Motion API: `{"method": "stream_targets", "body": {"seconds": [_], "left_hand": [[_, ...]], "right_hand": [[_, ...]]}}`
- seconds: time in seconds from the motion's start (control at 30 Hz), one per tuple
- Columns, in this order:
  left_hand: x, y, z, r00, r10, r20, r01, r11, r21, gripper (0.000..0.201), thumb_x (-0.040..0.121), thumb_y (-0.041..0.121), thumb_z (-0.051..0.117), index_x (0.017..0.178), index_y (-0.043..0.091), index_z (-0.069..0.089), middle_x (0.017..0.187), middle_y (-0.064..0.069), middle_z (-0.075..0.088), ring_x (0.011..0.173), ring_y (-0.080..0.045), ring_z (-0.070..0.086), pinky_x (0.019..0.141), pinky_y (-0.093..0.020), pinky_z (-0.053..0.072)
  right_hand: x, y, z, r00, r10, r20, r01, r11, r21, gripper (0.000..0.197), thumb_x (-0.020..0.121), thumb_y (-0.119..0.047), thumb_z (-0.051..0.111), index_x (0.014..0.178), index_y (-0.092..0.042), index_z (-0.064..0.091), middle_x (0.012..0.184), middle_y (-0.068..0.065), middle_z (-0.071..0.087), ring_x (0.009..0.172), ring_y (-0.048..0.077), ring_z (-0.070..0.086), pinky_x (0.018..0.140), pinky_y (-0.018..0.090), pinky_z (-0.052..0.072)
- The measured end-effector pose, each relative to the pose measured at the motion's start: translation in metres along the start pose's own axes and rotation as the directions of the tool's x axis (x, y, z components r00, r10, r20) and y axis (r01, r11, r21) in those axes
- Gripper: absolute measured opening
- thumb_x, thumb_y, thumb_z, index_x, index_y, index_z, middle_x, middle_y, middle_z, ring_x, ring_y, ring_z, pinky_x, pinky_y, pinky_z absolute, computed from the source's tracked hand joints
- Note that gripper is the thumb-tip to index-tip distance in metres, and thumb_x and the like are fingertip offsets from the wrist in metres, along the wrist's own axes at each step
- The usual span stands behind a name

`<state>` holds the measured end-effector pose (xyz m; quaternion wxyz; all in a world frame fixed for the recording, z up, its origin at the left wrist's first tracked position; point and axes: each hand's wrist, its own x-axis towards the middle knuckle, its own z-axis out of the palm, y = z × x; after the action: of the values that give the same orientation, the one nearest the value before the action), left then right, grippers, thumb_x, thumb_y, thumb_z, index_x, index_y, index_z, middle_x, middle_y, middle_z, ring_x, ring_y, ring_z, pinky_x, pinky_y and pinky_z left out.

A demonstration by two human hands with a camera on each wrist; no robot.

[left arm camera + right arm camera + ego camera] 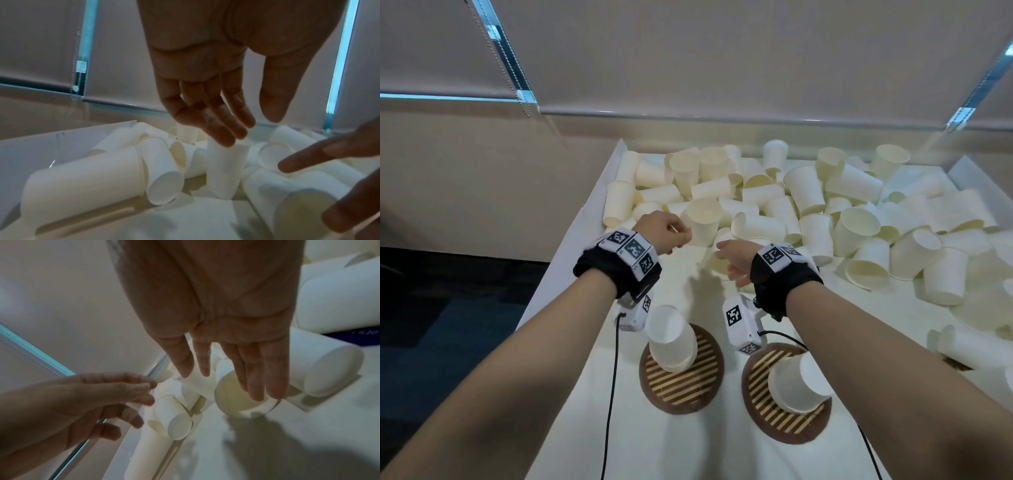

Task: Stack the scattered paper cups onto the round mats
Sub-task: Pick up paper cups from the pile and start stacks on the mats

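Two mats (681, 387) (784, 414) (one cup (671, 339) (799, 383) each).

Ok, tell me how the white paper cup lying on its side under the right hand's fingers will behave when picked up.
The white paper cup is thin-walled and empty, so it is probably very light and may dent under a firm grip. Lying on its side, it could roll if the right hand nudges it.
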<state>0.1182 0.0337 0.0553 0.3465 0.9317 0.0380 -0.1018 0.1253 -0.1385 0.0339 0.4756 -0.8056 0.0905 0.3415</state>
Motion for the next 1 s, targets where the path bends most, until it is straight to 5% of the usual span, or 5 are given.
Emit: {"method": "stream_targets", "body": {"seconds": [0.13,0.3,0.6,0.8,1.0], "left_hand": [[0.026,-0.004,0.006,0.992,0.095,0.085,-0.112,0.966,0.234,0.047,0.082,0.021,0.069,0.127,0.018,0.055,0.121,-0.004,0.055,0.101,-0.021,0.056,0.088,-0.026,0.042],[0.043,-0.003,0.023,0.958,0.184,0.218,-0.260,0.880,0.398,0.071,0.088,0.014,0.061,0.148,0.019,0.023,0.154,-0.001,0.023,0.127,-0.024,0.045,0.099,-0.028,0.037],[0.033,-0.012,0.032,1.000,0.015,-0.005,-0.013,0.958,0.286,0.039,0.093,0.024,0.056,0.117,-0.006,0.057,0.111,-0.016,0.058,0.113,-0.032,0.053,0.089,-0.034,0.040],[0.007,-0.012,0.000,0.975,-0.055,-0.217,0.096,0.979,0.182,0.068,0.071,0.046,0.077,0.118,0.001,0.056,0.125,-0.012,0.046,0.116,-0.027,0.048,0.095,-0.030,0.038],[-0.027,0.005,-0.026,0.991,0.081,-0.107,-0.050,0.962,0.269,0.084,0.060,0.011,0.082,0.129,0.016,0.035,0.129,-0.010,0.033,0.105,-0.025,0.047,0.085,-0.029,0.045]], "right_hand": [[0.011,-0.002,0.002,0.998,0.064,0.011,-0.063,0.996,-0.068,0.045,0.099,-0.027,0.041,0.141,-0.012,0.036,0.113,0.014,0.049,0.102,0.029,0.053,0.101,0.046,0.044],[0.026,-0.001,0.007,0.996,0.090,0.008,-0.090,0.996,0.010,0.045,0.096,-0.034,0.046,0.137,-0.015,0.042,0.142,0.006,0.043,0.125,0.027,0.046,0.095,0.040,0.044],[0.020,-0.003,-0.015,0.982,-0.047,-0.181,0.073,0.987,0.140,0.045,0.089,-0.019,0.059,0.130,-0.003,0.050,0.121,0.012,0.058,0.092,0.016,0.054,0.047,0.016,0.042],[-0.003,-0.008,-0.025,0.891,-0.144,-0.431,0.223,0.965,0.139,0.017,0.087,-0.006,0.053,0.090,-0.014,0.068,0.075,-0.001,0.060,0.084,0.023,0.059,0.077,0.032,0.048],[-0.048,-0.025,-0.016,0.718,-0.417,-0.557,0.475,0.879,-0.045,0.023,0.090,-0.006,0.049,0.098,-0.013,0.070,0.096,-0.003,0.060,0.087,0.012,0.051,0.076,0.019,0.036]]}}
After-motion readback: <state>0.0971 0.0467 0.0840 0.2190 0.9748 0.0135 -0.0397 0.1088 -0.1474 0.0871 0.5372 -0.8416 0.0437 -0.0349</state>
